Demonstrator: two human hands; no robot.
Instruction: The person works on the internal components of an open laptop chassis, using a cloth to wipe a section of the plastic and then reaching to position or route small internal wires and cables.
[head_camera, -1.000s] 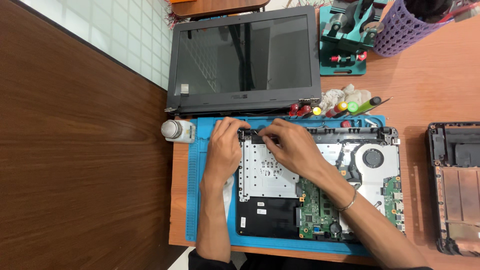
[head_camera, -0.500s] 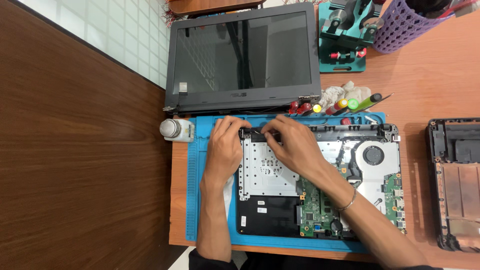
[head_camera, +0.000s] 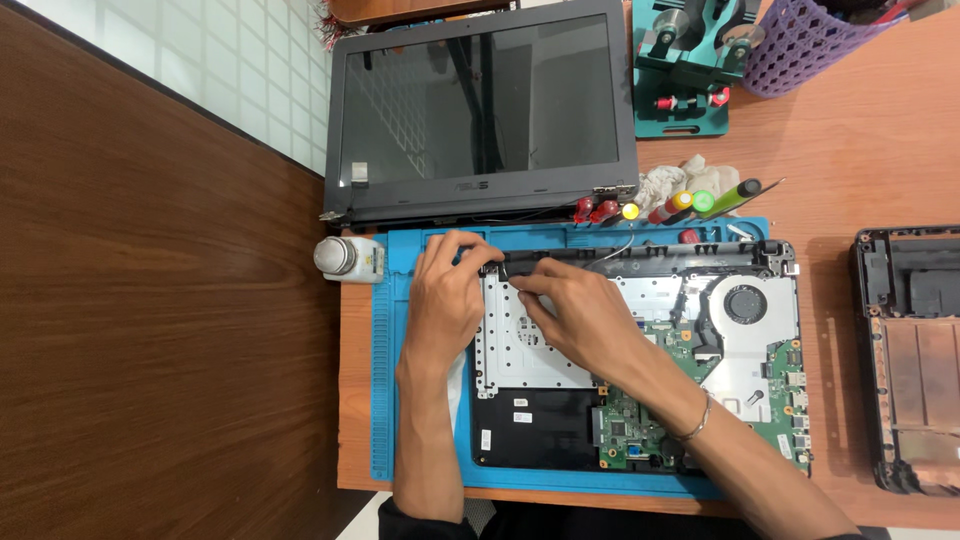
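**Reader:** Where are my hands, and what are they on?

**Describer:** Your left hand (head_camera: 443, 300) and right hand (head_camera: 575, 315) meet at the top left corner of the opened laptop base (head_camera: 640, 350), which lies on a blue work mat (head_camera: 425, 450) on the wooden table (head_camera: 860, 170). Both sets of fingertips pinch a narrow black strip (head_camera: 520, 262) along the base's upper edge, near the hinge. Neither hand is clenched or let go; each grips lightly with curled fingers. I cannot tell whether the strip is loose or fastened.

**Reader:** What could go wrong from here?

**Describer:** In my judgement, the main risk is force. If you pull the strip before any clip or screw under it is free, the thin plastic may snap. A white cable (head_camera: 618, 246) runs close by at the upper edge; a sudden jerk could tug it. Your right wrist crosses above the green circuit board (head_camera: 640, 425), and the bracelet (head_camera: 697, 420) hangs near it, so it might scrape the components if your arm drops.

**Reader:** Anything nearby to knock?

**Describer:** A small capped bottle (head_camera: 345, 258) stands just beside the mat's upper left corner, near your left hand. Screwdrivers with coloured handles (head_camera: 680, 202) lie above the base, below the detached laptop screen (head_camera: 480, 110). A slipping elbow or hand could tip the bottle or scatter the tools.
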